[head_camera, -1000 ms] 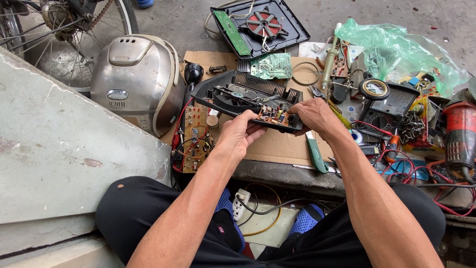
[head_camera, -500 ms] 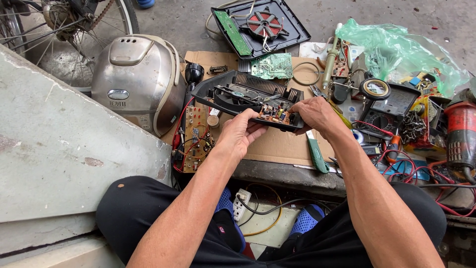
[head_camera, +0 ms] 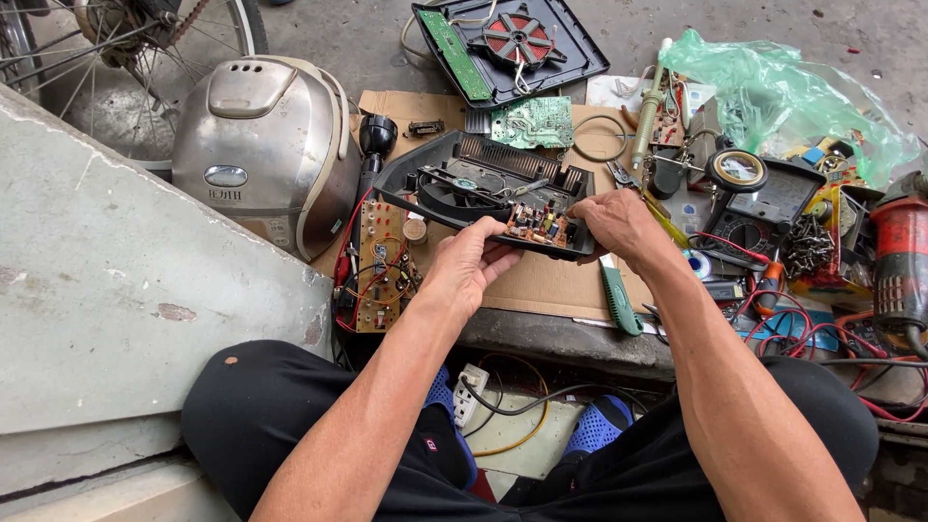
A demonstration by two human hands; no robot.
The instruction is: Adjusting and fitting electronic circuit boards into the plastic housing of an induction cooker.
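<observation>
A black plastic appliance housing (head_camera: 454, 174) lies open on a sheet of cardboard (head_camera: 551, 285), with a fan and a small brown circuit board (head_camera: 535, 223) inside it. My left hand (head_camera: 471, 268) grips the housing's near edge just below that board. On the right end, my right hand (head_camera: 619, 225) holds the housing, fingers touching the board's right side. A second brown circuit board (head_camera: 380, 263) with red wires lies to the left of my left hand.
A silver rice cooker (head_camera: 261, 145) stands at left beside a bicycle wheel (head_camera: 135, 48). A black induction cooker base (head_camera: 512, 43), a green circuit board (head_camera: 530, 121), a multimeter (head_camera: 764, 208), a green-handled tool (head_camera: 619, 302), a green plastic bag (head_camera: 783, 92) and an angle grinder (head_camera: 899, 261) surround the work.
Both hands stay on the housing. The fingers have shifted only slightly around the small board.
</observation>
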